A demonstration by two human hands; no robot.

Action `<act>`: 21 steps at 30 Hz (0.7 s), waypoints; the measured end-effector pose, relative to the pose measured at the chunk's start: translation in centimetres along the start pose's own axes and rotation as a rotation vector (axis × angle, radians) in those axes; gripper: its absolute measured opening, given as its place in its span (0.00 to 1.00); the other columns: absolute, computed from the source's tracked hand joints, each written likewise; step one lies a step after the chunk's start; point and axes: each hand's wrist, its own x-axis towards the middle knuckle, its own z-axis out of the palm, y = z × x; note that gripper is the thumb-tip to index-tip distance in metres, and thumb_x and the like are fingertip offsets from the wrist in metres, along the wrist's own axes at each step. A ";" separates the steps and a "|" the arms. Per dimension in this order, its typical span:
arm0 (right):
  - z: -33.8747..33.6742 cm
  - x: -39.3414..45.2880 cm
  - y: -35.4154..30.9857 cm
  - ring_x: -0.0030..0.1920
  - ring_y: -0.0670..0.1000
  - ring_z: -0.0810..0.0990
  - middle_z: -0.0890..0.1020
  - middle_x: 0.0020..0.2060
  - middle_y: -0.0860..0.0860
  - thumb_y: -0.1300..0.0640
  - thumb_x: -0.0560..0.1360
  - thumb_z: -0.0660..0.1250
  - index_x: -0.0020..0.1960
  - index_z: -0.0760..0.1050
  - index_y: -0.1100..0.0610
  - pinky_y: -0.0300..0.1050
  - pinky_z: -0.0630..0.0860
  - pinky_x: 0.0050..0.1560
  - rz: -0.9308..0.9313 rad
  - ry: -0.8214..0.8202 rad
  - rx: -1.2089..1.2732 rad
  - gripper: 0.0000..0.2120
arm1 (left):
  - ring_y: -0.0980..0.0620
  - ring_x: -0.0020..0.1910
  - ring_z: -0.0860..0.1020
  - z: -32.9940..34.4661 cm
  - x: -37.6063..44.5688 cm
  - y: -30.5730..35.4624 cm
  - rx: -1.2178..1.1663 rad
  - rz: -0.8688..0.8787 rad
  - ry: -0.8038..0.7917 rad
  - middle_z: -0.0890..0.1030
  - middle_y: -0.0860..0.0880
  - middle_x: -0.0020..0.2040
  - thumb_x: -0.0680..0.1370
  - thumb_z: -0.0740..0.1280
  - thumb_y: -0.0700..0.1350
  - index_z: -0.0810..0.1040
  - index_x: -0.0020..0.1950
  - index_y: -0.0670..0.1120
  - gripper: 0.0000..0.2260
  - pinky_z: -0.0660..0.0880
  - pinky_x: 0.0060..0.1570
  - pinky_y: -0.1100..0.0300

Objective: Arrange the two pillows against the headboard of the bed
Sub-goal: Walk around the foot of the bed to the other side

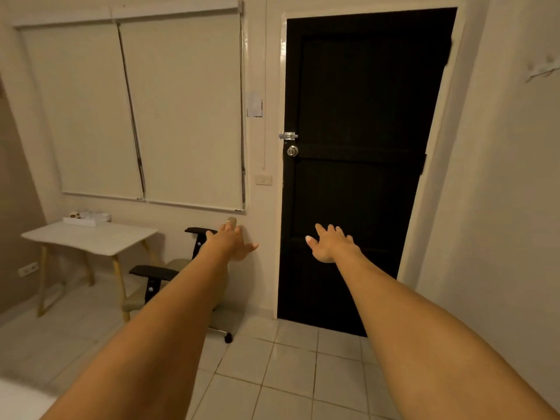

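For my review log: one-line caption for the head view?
Left hand and right hand stretched out empty toward a closed black door; no pillows or headboard visible.

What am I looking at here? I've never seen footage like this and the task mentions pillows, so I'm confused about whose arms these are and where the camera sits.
There is one picture, taken by a camera worn on a person's head, looking forward and down. The two bare arms stretched out are that person's own. The left hand and the right hand are both open with fingers spread, and neither holds anything. Ahead is a closed black door. To its left are a window with drawn blinds, a small white table carrying a tray of small items too blurred to name, and an office chair on the tiled floor. No pillows or headboard show; a pale edge in the bottom left corner may be the bed.
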 end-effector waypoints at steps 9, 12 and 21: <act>1.6 15.4 -0.9 0.79 0.59 0.45 0.49 0.80 0.58 0.43 0.83 0.48 0.80 0.44 0.52 0.60 0.46 0.77 -0.132 -0.019 -0.013 0.30 | 0.42 0.78 0.53 1.8 12.0 -0.9 0.007 -0.169 0.007 0.54 0.41 0.79 0.80 0.53 0.62 0.54 0.79 0.42 0.34 0.53 0.74 0.42; 1.6 20.5 -1.4 0.79 0.59 0.45 0.48 0.80 0.58 0.43 0.83 0.47 0.80 0.44 0.53 0.60 0.47 0.77 -0.196 -0.020 -0.035 0.30 | 0.43 0.79 0.52 2.1 15.6 -1.1 -0.005 -0.240 -0.001 0.53 0.42 0.79 0.80 0.53 0.62 0.52 0.79 0.42 0.34 0.53 0.74 0.44; 1.6 32.1 -8.0 0.79 0.59 0.50 0.51 0.79 0.57 0.43 0.83 0.46 0.80 0.45 0.53 0.59 0.49 0.76 -0.435 -0.037 -0.037 0.30 | 0.43 0.79 0.50 3.3 23.1 -6.8 0.007 -0.482 -0.003 0.49 0.43 0.80 0.79 0.53 0.64 0.50 0.79 0.43 0.36 0.52 0.75 0.40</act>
